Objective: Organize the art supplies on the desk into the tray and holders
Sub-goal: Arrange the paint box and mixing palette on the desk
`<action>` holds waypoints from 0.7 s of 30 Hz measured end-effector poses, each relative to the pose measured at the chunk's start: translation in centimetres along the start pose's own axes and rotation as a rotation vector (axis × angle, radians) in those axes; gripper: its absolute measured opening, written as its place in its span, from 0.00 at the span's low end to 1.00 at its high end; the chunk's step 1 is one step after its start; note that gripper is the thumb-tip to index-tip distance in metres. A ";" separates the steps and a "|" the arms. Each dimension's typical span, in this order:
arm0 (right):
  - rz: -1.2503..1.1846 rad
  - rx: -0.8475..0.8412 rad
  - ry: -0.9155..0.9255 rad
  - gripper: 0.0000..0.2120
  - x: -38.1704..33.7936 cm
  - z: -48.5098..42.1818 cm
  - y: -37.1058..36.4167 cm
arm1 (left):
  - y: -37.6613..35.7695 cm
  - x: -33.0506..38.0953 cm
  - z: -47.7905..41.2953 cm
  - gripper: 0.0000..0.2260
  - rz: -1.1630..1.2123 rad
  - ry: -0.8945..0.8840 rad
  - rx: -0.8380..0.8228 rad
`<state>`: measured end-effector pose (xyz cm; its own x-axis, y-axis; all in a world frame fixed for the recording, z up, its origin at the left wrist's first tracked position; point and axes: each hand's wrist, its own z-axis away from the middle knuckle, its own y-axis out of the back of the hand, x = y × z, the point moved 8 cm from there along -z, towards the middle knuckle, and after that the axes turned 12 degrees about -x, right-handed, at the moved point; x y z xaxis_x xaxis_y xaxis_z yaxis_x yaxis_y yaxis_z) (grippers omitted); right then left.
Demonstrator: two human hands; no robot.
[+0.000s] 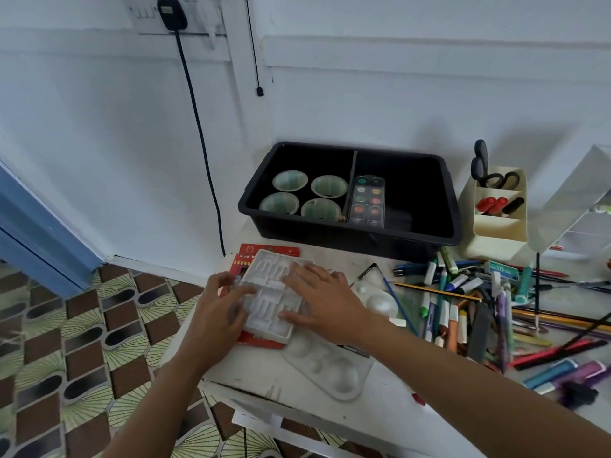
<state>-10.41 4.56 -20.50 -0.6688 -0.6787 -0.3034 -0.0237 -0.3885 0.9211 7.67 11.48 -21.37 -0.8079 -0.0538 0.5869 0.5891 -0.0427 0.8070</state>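
A white moulded plastic insert tray lies on a red box at the desk's left front. My left hand holds the insert's left edge with bent fingers. My right hand lies flat on its right side, fingers spread. A black tray at the back holds several green cups and a watercolour set. A cream holder at the right holds scissors and red markers.
A white paint palette lies by the desk's front edge. A heap of pens, pencils, paint tubes and brushes covers the right side. A clear acrylic organiser stands at far right. A black cable hangs down the wall.
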 end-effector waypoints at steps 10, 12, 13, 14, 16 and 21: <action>0.030 -0.126 -0.024 0.47 5.1 3.5 -1.4 | -2.2 4.2 0.5 0.27 -0.190 -0.208 -0.159; 0.015 -0.131 -0.017 0.49 5.6 3.4 -1.5 | -3.2 4.4 0.4 0.28 -0.251 -0.234 -0.233; 0.000 -0.127 -0.013 0.49 5.7 3.4 -1.3 | -3.3 4.3 0.5 0.29 -0.258 -0.231 -0.231; -0.017 -0.117 -0.005 0.48 6.0 3.6 -1.1 | -3.1 4.2 0.5 0.29 -0.249 -0.221 -0.211; -0.061 -0.083 0.021 0.47 6.5 4.3 -0.7 | -2.5 4.0 0.5 0.28 -0.239 -0.198 -0.161; -0.096 0.047 0.066 0.30 7.9 7.0 0.2 | -2.1 4.9 0.0 0.23 -0.237 -0.189 -0.114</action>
<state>-20.87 3.49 -21.02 -0.6112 -0.6802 -0.4046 -0.1210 -0.4248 0.8972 2.48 11.34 -20.16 -0.9057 0.1570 0.3938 0.3735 -0.1436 0.9164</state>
